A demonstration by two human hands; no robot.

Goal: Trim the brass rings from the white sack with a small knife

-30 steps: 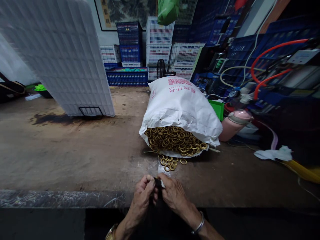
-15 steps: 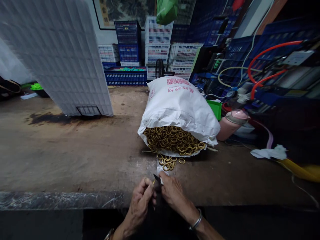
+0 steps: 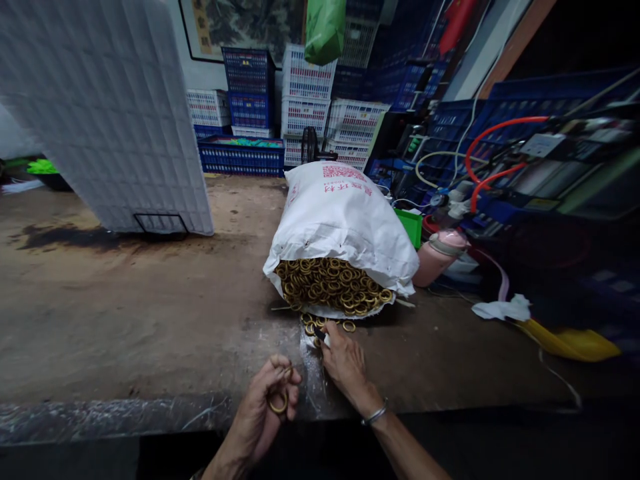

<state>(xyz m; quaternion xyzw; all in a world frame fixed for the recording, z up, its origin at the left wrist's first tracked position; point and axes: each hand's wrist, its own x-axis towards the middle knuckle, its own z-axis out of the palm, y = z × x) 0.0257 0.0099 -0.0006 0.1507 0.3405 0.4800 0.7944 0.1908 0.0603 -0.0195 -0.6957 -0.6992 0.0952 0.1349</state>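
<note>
My left hand point(image 3: 263, 397) is above the table's front edge, its fingers curled round a brass-coloured ring point(image 3: 279, 411). Another ring seems to be pinched at its fingertips. My right hand point(image 3: 346, 363) grips a small knife point(image 3: 319, 333) with a dark blade and a pale handle, mostly hidden by the fingers. The blade's tip is over a few loose rings point(image 3: 349, 326) lying before the sack. A white woven sack point(image 3: 345, 220) with red print lies on its side, its mouth towards me, full of many such rings point(image 3: 335, 285).
A tall white ribbed panel point(image 3: 145, 127) stands on the wooden table point(image 3: 150, 320) at left. Right of the sack are a pink bottle point(image 3: 437, 259), a green tray point(image 3: 410, 227), red hoses point(image 3: 473, 157) and a yellow bag point(image 3: 570, 340). Crates point(image 3: 250, 100) are stacked behind.
My right hand has moved forward with the knife to the loose rings. My left hand has drawn back and turned, showing a ring in it. The view has shifted to the right.
</note>
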